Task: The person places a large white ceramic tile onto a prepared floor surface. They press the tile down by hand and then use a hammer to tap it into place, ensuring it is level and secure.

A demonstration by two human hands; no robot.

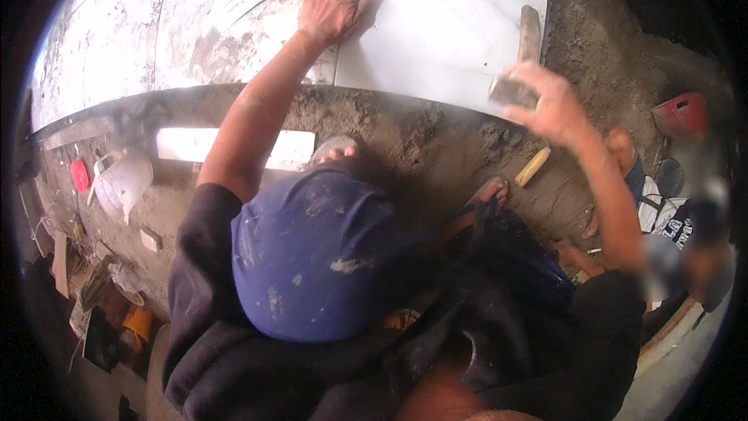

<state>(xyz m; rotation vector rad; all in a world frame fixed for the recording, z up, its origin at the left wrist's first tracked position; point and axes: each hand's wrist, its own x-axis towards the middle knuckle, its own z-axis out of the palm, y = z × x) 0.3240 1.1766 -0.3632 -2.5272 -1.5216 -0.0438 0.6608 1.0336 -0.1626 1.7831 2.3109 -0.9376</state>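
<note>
My left hand [331,8] lies flat with spread fingers on the white tiles, near the seam beside a clean white tile [428,23]. Over that tile's near right corner, my right hand [549,101] is closed round a mallet [529,35], gripping it by its blocky head while the worn handle points away from me. A yellow handle-shaped piece [532,168] lies on the dirt below my right hand. Beneath my left forearm is a long white strip [288,150].
Dusty tiles [210,15] extend left. A translucent container [125,183], a red round object [79,176] and scraps lie on the dirt at left. Another person [662,242] crouches at right, near a red object [680,115]. My paint-spotted blue knee [312,257] fills the middle.
</note>
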